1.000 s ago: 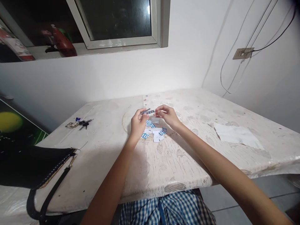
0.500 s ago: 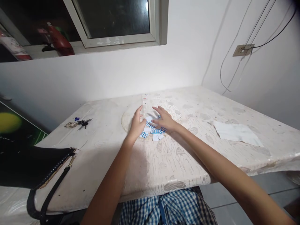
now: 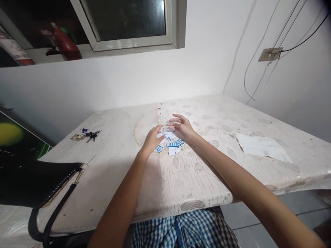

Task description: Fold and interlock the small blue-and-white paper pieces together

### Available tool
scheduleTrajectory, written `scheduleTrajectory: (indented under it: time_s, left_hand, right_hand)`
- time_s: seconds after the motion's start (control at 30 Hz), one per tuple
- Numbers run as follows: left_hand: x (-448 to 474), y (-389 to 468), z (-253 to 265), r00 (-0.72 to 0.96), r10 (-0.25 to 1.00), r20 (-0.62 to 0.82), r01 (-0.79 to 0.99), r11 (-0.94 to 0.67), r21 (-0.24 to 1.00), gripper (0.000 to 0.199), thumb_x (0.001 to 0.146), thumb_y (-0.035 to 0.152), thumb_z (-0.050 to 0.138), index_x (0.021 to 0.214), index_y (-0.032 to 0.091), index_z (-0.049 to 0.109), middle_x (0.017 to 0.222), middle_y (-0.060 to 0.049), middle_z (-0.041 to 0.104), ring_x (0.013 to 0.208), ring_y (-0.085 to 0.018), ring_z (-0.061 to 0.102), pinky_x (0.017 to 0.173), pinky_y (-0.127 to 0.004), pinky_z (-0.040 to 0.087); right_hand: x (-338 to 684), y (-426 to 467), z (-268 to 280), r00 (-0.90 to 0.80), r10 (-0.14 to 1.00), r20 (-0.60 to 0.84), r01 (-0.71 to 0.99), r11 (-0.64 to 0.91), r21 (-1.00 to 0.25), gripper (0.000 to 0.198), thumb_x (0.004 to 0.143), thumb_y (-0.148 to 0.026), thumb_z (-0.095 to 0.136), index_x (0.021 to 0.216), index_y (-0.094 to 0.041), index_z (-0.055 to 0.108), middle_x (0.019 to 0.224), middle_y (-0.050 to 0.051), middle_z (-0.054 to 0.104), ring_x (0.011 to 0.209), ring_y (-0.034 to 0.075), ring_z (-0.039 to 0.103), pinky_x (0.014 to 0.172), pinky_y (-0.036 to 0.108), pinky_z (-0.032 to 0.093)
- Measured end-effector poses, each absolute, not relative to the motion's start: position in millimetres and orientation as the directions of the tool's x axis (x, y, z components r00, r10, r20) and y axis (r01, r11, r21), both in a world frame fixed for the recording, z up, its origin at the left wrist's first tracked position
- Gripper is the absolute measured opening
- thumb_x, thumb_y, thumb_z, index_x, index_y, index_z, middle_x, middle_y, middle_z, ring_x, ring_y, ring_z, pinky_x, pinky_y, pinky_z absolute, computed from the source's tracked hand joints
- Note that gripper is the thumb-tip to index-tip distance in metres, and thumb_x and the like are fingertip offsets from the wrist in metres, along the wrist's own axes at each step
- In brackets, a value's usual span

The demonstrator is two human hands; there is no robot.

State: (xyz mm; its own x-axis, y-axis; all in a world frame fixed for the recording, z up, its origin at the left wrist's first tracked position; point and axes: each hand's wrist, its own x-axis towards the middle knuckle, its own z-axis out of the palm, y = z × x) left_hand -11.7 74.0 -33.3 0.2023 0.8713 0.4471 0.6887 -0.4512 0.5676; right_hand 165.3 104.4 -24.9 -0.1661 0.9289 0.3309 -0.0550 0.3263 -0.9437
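Several small white paper pieces with blue printed marks (image 3: 172, 144) lie in a loose, overlapping heap on the patterned tablecloth (image 3: 181, 179). My left hand (image 3: 153, 139) is at the heap's left side, fingers apart and reaching over its edge. On the other side, my right hand (image 3: 183, 127) hovers over the heap's upper right, its fingers spread and no piece visible in them. Part of the heap is hidden behind my fingers. Whether the fingertips touch the pieces, I cannot tell.
Keys (image 3: 90, 135) lie at the table's left, above a black bag (image 3: 38, 182) with a strap. A torn white sheet (image 3: 262, 147) lies on the right. Behind stand the white wall, a window (image 3: 124, 20) and a socket with cables (image 3: 270, 54).
My left hand has tilted inward, its fingers lowering toward the paper pieces. My right hand has shifted slightly up and right, uncovering more of the heap. Some pieces near the middle lie differently.
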Motion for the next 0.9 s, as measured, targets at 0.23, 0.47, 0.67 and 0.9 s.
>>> scheduleTrajectory:
  time_s: [0.23,0.47,0.67,0.9]
  left_hand:
    - [-7,76,-24,-0.012,0.883,0.470,0.402,-0.426,0.811,0.034,0.082,0.023,0.040,0.114,0.017,0.050,0.098,-0.009,0.061,0.079,-0.015,0.061,0.074,-0.031,0.048]
    - [-9,65,-26,0.228,0.877,0.423,0.637,-0.463,0.616,0.069,0.069,0.034,0.064,0.132,0.023,0.035,0.128,-0.011,0.047,0.117,-0.026,0.045,0.096,-0.040,0.036]
    - [-5,70,-32,0.268,0.862,0.430,0.667,-0.488,0.563,0.056,0.070,0.026,0.062,0.124,0.023,0.045,0.097,-0.005,0.061,0.095,-0.020,0.056,0.087,-0.035,0.041]
    - [2,70,-22,0.060,0.920,0.388,0.338,-0.384,0.859,0.031,0.078,0.022,0.044,0.107,0.016,0.052,0.082,-0.004,0.060,0.061,-0.012,0.058,0.062,-0.027,0.048]
  right_hand:
    - [172,95,-25,-0.449,0.841,0.301,0.551,0.526,-0.648,0.059,0.067,-0.036,0.066,0.122,-0.025,0.049,0.126,0.008,0.051,0.119,0.027,0.041,0.099,0.047,0.029]
    - [155,95,-26,-0.391,0.776,0.496,0.390,0.627,-0.674,0.042,0.074,-0.018,0.050,0.116,-0.016,0.051,0.107,0.010,0.058,0.099,0.021,0.053,0.087,0.036,0.040]
    - [166,92,-3,-0.179,0.969,0.171,-0.300,0.112,-0.948,0.041,0.077,-0.034,0.048,0.116,-0.025,0.043,0.097,0.004,0.060,0.072,0.016,0.059,0.064,0.032,0.048]
    - [176,84,3,-0.247,0.958,0.147,-0.216,0.093,-0.972,0.021,0.077,-0.032,0.049,0.087,-0.017,0.060,0.102,0.009,0.062,0.086,0.017,0.057,0.077,0.029,0.046]
